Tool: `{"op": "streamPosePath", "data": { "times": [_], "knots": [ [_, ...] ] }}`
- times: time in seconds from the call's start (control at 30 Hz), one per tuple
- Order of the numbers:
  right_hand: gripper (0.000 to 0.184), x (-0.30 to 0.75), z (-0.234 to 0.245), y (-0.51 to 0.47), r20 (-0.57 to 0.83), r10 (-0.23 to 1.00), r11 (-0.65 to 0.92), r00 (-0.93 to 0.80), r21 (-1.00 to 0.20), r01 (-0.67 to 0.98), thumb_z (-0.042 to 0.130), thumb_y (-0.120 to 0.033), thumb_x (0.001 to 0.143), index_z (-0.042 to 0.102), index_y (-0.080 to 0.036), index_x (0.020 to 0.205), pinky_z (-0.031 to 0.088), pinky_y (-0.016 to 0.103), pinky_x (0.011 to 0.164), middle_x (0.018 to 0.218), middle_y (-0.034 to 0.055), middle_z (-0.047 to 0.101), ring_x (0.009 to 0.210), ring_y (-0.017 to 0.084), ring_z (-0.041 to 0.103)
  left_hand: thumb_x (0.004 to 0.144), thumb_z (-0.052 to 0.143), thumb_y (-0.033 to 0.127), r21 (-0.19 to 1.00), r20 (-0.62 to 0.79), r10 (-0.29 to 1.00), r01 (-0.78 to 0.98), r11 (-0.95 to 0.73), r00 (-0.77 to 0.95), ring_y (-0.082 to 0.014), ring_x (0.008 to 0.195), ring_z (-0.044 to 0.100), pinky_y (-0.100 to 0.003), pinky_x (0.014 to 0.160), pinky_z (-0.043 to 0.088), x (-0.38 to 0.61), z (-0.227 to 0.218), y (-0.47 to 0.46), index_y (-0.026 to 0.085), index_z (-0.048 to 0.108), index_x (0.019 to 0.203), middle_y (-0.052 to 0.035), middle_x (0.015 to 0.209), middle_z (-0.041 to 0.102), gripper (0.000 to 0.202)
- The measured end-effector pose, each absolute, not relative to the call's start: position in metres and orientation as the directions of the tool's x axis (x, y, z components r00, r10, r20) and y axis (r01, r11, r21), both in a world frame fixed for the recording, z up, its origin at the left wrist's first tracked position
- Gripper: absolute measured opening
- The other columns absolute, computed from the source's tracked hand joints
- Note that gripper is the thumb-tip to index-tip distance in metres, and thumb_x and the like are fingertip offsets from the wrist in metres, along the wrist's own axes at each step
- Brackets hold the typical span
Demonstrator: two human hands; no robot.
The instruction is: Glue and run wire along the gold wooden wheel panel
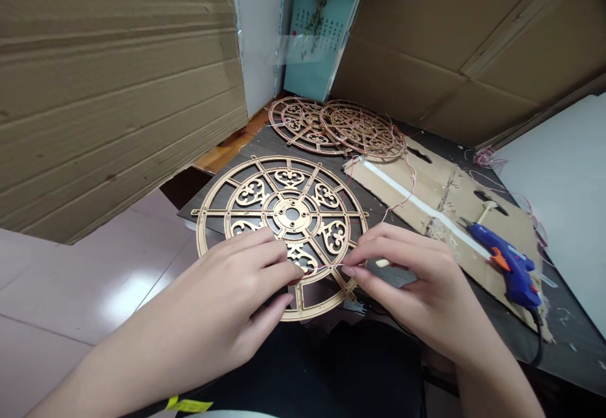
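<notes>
Fretwork wheel [279, 213]: flat on dark table [568, 336], under both hands
Left hand [237, 285]: thumb and forefinger pinching thin wire [326, 268] over the wheel's lower part
Right hand [407, 282]: pinching same wire from opposite side, fingertips near the left's
Right of wheel: cardboard sheet [407, 184], blue glue gun [509, 263] lying on it
Far table end: two more wheels [331, 127], overlapping, thin wire across them
</notes>
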State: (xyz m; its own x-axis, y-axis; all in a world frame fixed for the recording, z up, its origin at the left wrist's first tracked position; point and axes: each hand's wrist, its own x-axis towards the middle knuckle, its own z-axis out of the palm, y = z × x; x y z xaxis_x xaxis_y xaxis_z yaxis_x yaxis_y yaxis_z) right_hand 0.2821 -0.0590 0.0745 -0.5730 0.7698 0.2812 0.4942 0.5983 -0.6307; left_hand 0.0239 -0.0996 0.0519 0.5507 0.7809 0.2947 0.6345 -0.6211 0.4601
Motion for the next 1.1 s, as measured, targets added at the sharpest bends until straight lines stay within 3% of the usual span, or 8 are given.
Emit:
{"op": "streamPosePath", "data": {
  "times": [0.27, 0.53, 0.73, 0.83, 0.93, 1.1],
  "knots": [
    [0.011, 0.282, 0.073, -0.055, 0.258, 0.781, 0.575, -0.569, -0.652, 0.495, 0.067, -0.014, 0.094, 0.074, -0.021, 0.096, 0.051, 0.022, 0.077, 0.093, 0.002, 0.069, 0.085, 0.011, 0.065, 0.095, 0.062, 0.015, 0.47, 0.315, 0.764, 0.607, -0.641, 0.563, -0.0253, 0.105, 0.065, -0.04, 0.1, 0.054, 0.035, 0.053, -0.092, 0.029, 0.072, 0.113, -0.0042, 0.105, 0.071, 0.024],
    [0.012, 0.286, 0.071, -0.053, 0.246, 0.788, 0.558, -0.564, -0.673, 0.486, 0.066, -0.013, 0.094, 0.074, -0.021, 0.096, 0.05, 0.021, 0.079, 0.094, -0.0001, 0.07, 0.087, 0.009, 0.065, 0.097, 0.057, 0.01, 0.467, 0.289, 0.733, 0.578, -0.669, 0.615, -0.0235, 0.097, 0.063, -0.036, 0.09, 0.053, 0.042, 0.05, -0.079, 0.027, 0.073, 0.107, -0.0049, 0.099, 0.069, 0.026],
    [0.008, 0.292, 0.071, -0.055, 0.244, 0.807, 0.541, -0.538, -0.67, 0.509, 0.067, -0.018, 0.095, 0.073, -0.022, 0.098, 0.049, 0.019, 0.083, 0.096, -0.0025, 0.073, 0.089, 0.008, 0.066, 0.097, 0.052, 0.007, 0.449, 0.291, 0.737, 0.593, -0.668, 0.61, -0.0233, 0.096, 0.06, -0.034, 0.084, 0.05, 0.042, 0.05, -0.08, 0.03, 0.069, 0.125, -0.0044, 0.099, 0.066, 0.039],
    [0.009, 0.295, 0.074, -0.059, 0.224, 0.839, 0.505, -0.496, -0.659, 0.557, 0.067, -0.019, 0.094, 0.074, -0.024, 0.097, 0.047, 0.016, 0.075, 0.091, -0.0051, 0.072, 0.083, 0.005, 0.065, 0.099, 0.049, 0.007, 0.442, 0.269, 0.74, 0.603, -0.664, 0.617, -0.0228, 0.098, 0.058, -0.036, 0.084, 0.047, 0.044, 0.05, -0.082, 0.033, 0.062, 0.135, -0.0027, 0.103, 0.065, 0.046],
    [0.009, 0.297, 0.078, -0.064, 0.219, 0.881, 0.455, -0.42, -0.638, 0.621, 0.068, -0.02, 0.092, 0.074, -0.026, 0.094, 0.042, 0.015, 0.066, 0.084, -0.0079, 0.071, 0.074, 0.004, 0.062, 0.102, 0.049, 0.01, 0.442, 0.244, 0.756, 0.624, -0.644, 0.607, -0.022, 0.099, 0.056, -0.038, 0.088, 0.045, 0.045, 0.051, -0.084, 0.033, 0.058, 0.139, -0.0008, 0.103, 0.063, 0.045],
    [0.01, 0.293, 0.077, -0.066, 0.151, 0.916, 0.371, -0.373, -0.674, 0.639, 0.067, -0.022, 0.092, 0.076, -0.027, 0.092, 0.044, 0.015, 0.07, 0.086, -0.0089, 0.074, 0.076, 0.004, 0.064, 0.099, 0.049, 0.003, 0.447, 0.238, 0.757, 0.623, -0.642, 0.609, -0.02, 0.095, 0.054, -0.035, 0.082, 0.043, 0.046, 0.053, -0.084, 0.034, 0.054, 0.143, 0.0006, 0.102, 0.062, 0.054]
  ]
}}
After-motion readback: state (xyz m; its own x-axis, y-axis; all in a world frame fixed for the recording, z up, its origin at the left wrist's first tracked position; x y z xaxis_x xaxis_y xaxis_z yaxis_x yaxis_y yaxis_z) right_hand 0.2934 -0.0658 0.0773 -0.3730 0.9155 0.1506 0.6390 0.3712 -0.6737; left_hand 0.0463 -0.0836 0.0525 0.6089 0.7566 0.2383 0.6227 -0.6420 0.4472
